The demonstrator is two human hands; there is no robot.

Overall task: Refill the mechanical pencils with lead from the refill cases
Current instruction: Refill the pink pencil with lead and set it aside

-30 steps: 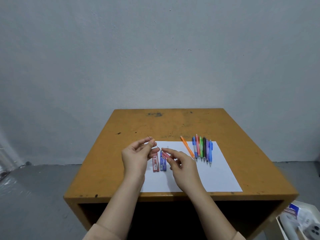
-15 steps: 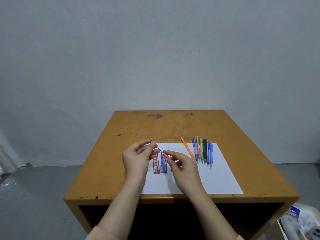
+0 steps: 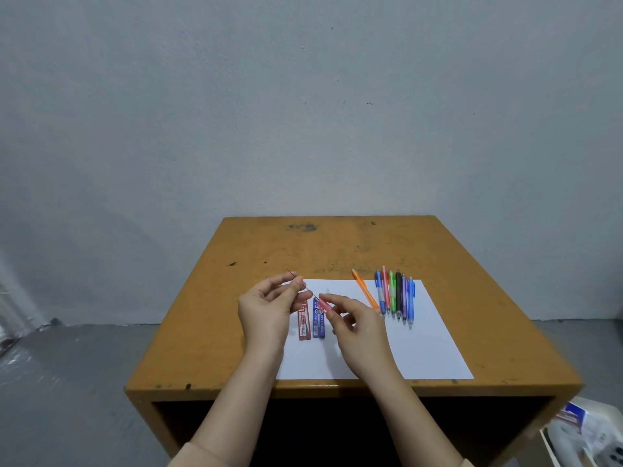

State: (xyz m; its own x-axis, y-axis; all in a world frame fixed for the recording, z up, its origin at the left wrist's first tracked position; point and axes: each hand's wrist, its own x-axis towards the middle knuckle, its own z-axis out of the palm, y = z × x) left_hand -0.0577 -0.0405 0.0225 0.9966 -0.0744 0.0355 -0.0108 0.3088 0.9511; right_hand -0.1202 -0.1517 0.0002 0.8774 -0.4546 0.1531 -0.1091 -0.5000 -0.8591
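Fingers (image 3: 296,285) of left hand (image 3: 266,308) pinched lead (image 3: 310,292) mid-length, slanting down toward right hand (image 3: 357,328); right fingers held pink pencil (image 3: 324,306), upper end facing lead's lower tip, axes roughly in line, just above cases (image 3: 312,323) on paper (image 3: 421,352). Tip touching or inside: could not tell

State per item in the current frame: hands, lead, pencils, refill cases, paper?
left hand: pinches the lead.
lead: in the air, slanted, lower end at the pink pencil.
right hand: holds the pink pencil.
pink pencil: lifted off the table.
red case: flat on the paper; open or closed unclear.
blue case: flat beside the red case.
orange pencil: lying slanted, apart from the row.
pencil row: six lying side by side.
paper: flat on the table.
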